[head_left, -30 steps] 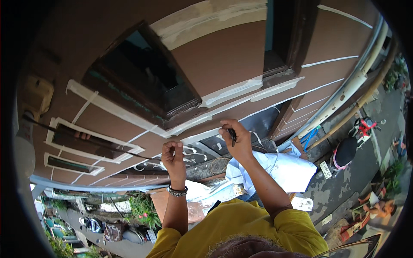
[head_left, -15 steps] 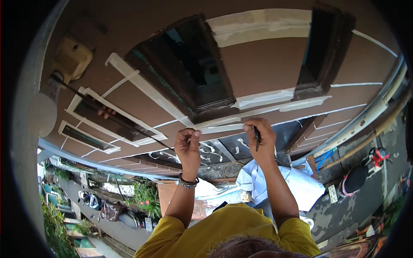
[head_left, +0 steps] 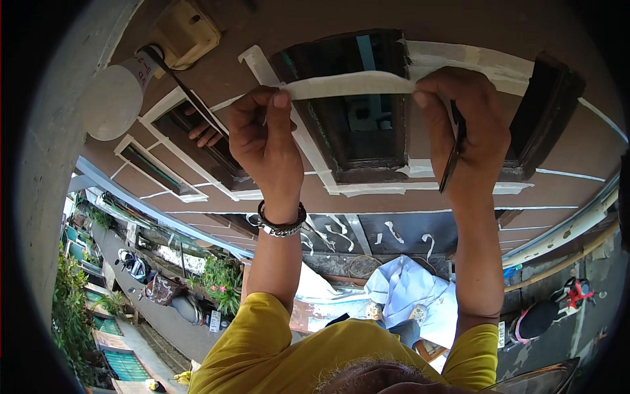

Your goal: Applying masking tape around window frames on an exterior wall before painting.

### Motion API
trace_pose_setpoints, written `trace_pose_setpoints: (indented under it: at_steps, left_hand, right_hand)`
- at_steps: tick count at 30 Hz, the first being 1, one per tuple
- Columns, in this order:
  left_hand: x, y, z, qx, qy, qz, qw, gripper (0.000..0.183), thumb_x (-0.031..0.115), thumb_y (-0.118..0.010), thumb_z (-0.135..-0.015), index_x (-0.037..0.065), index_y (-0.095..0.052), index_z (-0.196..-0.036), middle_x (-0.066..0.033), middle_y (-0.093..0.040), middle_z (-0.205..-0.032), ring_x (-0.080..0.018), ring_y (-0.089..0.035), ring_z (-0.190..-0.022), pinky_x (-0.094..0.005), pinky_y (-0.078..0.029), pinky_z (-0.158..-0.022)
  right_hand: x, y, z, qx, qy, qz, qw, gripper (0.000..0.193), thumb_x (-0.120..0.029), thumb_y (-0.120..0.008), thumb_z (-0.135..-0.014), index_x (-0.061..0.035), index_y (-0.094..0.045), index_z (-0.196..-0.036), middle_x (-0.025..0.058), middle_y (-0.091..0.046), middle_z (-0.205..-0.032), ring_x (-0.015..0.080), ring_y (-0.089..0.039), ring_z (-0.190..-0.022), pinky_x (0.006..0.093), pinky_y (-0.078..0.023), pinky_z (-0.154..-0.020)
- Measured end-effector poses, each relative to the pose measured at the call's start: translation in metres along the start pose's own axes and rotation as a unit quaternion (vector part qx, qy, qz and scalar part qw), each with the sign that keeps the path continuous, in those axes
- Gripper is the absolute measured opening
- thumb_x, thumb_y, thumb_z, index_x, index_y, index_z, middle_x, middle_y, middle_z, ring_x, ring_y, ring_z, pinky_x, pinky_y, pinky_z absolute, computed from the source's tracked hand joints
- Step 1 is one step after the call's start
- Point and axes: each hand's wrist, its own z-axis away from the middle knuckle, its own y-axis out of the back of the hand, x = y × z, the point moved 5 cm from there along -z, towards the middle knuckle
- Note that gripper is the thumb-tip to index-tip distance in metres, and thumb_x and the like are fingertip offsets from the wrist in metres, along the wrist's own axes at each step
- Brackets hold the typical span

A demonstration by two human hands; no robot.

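A strip of pale masking tape (head_left: 351, 85) stretches between my raised hands, arching slightly in front of a dark-framed window (head_left: 367, 128). My left hand (head_left: 270, 141), with a dark bracelet at its wrist, pinches one end between thumb and fingers. At the other end, my right hand (head_left: 478, 128) pinches the tape too. A slim dark tool (head_left: 450, 161) also lies in the right hand; its exact kind is unclear. Tape bands (head_left: 272, 75) border the window on the brown wall (head_left: 252, 59), and it cannot be told whether the held strip touches anything.
Another person's fingers (head_left: 205, 134) show at a smaller taped window on the left. A white bulb (head_left: 115, 98) and dark cable hang beside a cream box (head_left: 187, 36). Below lie white sheeting (head_left: 410, 282), tape scraps (head_left: 394, 231) on a dark panel and a parked motorcycle (head_left: 535, 322).
Both hands have risen and spread farther apart, with the tape strip now plainly spanning them. The view has shifted, bringing the bulb and cream box farther into the picture.
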Motion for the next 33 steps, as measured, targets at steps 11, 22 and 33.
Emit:
trace_pose_setpoints:
  at_steps: [11,22,33]
  left_hand:
    - [-0.010,0.002,-0.039,0.026,-0.100,-0.056,0.993,0.015,0.012,-0.067,-0.092,0.002,-0.056,-0.093,-0.0024,-0.061,-0.088,-0.0069,-0.053,-0.078,-0.0203,-0.043,-0.070]
    - [-0.002,-0.006,-0.042,0.017,-0.137,-0.015,0.990,0.016,0.011,-0.066,-0.092,0.002,-0.054,-0.098,-0.0139,-0.063,-0.119,-0.0101,-0.059,-0.095,-0.0187,-0.046,-0.070]
    - [0.003,-0.004,-0.051,0.049,-0.166,-0.108,0.979,0.013,0.011,-0.070,-0.088,0.002,-0.061,-0.090,-0.0028,-0.059,-0.091,-0.0075,-0.051,-0.072,-0.0214,-0.041,-0.065]
  right_hand:
    - [-0.014,-0.023,-0.039,-0.031,0.066,0.143,0.987,0.017,-0.009,-0.071,-0.083,-0.0118,-0.067,-0.100,0.0029,-0.069,-0.085,0.0175,-0.065,-0.079,0.0305,-0.051,-0.069]
    - [-0.005,-0.021,-0.043,-0.002,0.124,0.130,0.984,0.016,-0.008,-0.070,-0.079,-0.0134,-0.065,-0.092,0.0031,-0.064,-0.079,0.0237,-0.061,-0.075,0.0370,-0.047,-0.065]
    - [-0.011,-0.014,-0.056,0.002,0.127,0.143,0.982,0.014,-0.007,-0.071,-0.078,-0.0142,-0.067,-0.089,0.0024,-0.065,-0.080,0.0239,-0.061,-0.075,0.0369,-0.048,-0.063]
